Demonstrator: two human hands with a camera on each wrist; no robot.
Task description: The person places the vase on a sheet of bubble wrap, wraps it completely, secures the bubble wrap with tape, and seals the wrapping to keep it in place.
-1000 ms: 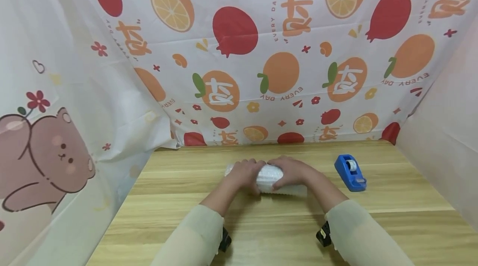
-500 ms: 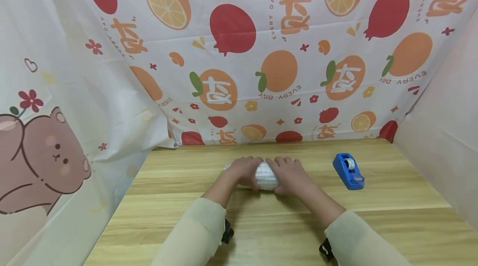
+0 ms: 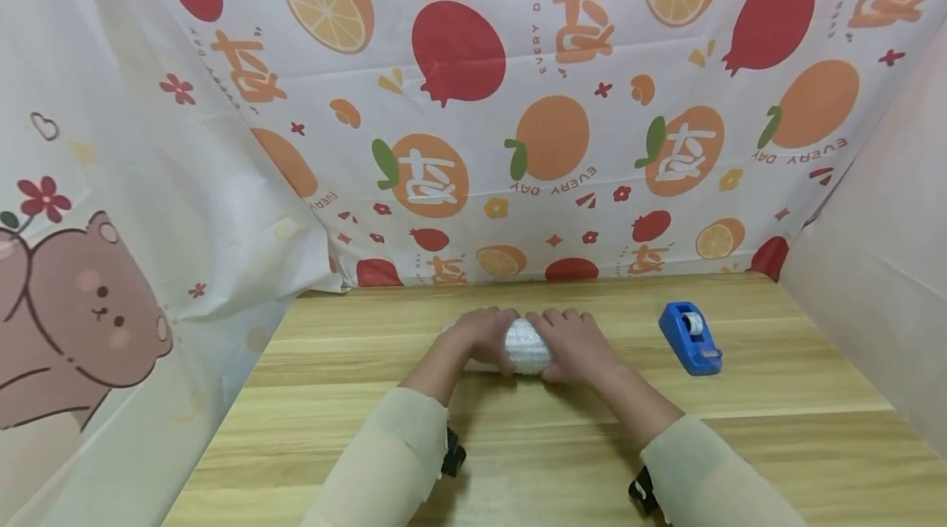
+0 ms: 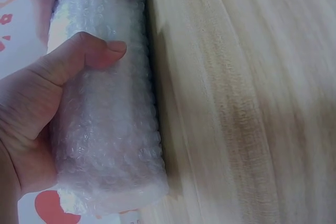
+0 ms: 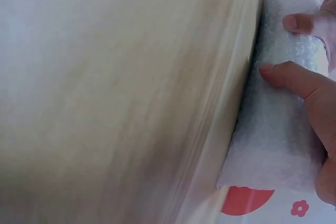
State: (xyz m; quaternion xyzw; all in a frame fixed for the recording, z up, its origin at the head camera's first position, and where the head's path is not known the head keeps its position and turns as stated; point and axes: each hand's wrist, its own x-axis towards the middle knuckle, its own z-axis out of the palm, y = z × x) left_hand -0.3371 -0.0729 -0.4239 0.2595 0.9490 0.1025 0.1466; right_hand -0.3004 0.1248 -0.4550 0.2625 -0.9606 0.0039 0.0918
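Observation:
A cylinder-shaped bundle of clear bubble wrap (image 3: 527, 346) lies sideways on the wooden table, with both hands on it. My left hand (image 3: 484, 335) grips its left part from above; in the left wrist view the thumb (image 4: 102, 52) bends over the near side. Close beside it, my right hand (image 3: 580, 350) holds the right part, its thumb (image 5: 286, 74) on the near side in the right wrist view. Most of the fingers pass behind the bundle in the wrist views. What lies inside the wrap is hidden by the bubbles.
A blue tape dispenser (image 3: 691, 338) with a roll of tape stands on the table (image 3: 355, 428) to the right of the hands. Behind the table hangs a fruit-print curtain (image 3: 473, 182). A bear-print sheet (image 3: 96, 305) hangs at the left, a pale one (image 3: 873, 264) at the right.
Since a second ago my right hand has shifted its hold on the bundle, its fingers now pointing away and covering the right end. My left hand keeps its grip. The head view has shifted slightly.

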